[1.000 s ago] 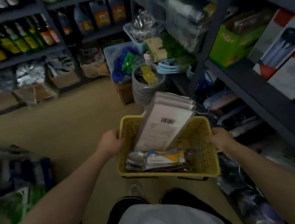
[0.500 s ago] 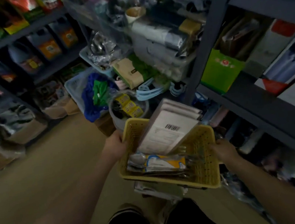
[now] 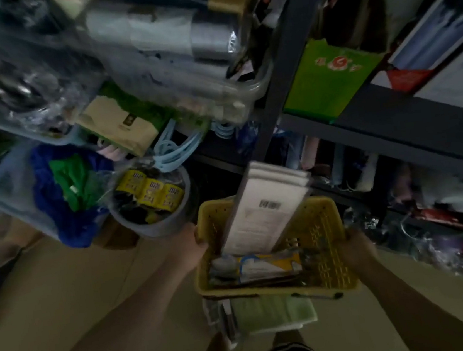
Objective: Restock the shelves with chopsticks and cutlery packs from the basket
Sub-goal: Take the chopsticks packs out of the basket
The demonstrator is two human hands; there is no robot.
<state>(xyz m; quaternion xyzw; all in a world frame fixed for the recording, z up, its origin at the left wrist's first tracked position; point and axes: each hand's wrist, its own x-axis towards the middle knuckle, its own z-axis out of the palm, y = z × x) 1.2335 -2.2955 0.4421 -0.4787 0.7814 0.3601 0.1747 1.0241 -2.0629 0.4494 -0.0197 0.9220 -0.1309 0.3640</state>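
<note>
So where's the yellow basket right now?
In the head view, low and right of centre: the yellow basket is held between the left hand and right hand, before the dark shelves.

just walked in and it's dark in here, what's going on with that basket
A person stands in a shop aisle holding a yellow basket by its two sides, left hand on one rim and right hand on the other. Tall white packs lean upright inside it, above a cutlery pack lying flat on the bottom. Nothing has been taken out yet; the dark shelves are just ahead.
</note>
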